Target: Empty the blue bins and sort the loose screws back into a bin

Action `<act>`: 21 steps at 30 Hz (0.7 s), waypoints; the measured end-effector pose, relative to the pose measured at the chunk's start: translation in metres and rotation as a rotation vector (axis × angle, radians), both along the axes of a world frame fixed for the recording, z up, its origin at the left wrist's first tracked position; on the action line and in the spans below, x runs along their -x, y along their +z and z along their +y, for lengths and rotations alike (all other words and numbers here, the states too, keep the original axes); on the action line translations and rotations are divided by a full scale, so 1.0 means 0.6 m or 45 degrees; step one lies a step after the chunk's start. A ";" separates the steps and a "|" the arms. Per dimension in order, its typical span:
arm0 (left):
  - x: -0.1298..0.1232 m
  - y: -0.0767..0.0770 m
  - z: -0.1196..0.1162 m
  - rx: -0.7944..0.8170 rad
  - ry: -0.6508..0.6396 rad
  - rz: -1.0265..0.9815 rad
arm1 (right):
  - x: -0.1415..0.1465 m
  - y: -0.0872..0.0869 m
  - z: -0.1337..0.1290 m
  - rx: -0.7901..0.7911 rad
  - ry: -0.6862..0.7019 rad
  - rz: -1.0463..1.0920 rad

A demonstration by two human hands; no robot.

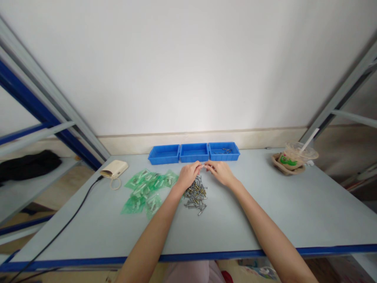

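My left hand and my right hand meet over the table, their fingertips pinched together around a small, pale, thin piece. It is too small to name. Just below them lies a loose pile of screws, grey and brass-coloured, partly covered by my left hand. Left of the pile are several green plastic bags with small parts inside. Behind the hands stands a row of blue bins: a left bin, a middle bin and a right bin with a few screws in it.
A cream-coloured device with a loop strap and a black cable sits at the left. A plastic cup with a straw stands in a cardboard holder at the right. The wall rises behind the table.
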State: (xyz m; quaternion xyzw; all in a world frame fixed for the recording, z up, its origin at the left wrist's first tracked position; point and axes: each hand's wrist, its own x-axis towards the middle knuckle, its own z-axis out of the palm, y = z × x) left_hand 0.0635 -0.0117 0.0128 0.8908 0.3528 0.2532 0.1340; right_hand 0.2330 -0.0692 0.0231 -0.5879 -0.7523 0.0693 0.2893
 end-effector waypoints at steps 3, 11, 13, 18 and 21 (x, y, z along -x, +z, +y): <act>0.000 -0.001 0.000 -0.005 -0.004 -0.011 | 0.002 -0.001 -0.001 -0.021 0.008 0.033; 0.000 -0.001 0.000 0.032 -0.010 -0.031 | 0.001 -0.004 0.000 -0.051 0.005 -0.033; 0.000 -0.002 0.001 0.017 0.000 -0.033 | 0.001 -0.003 -0.001 -0.051 0.011 -0.013; 0.000 -0.004 0.002 -0.010 0.008 -0.032 | 0.000 -0.005 -0.002 -0.084 0.027 -0.048; 0.000 -0.002 0.001 0.009 0.000 -0.042 | -0.001 -0.007 0.000 -0.098 0.024 -0.092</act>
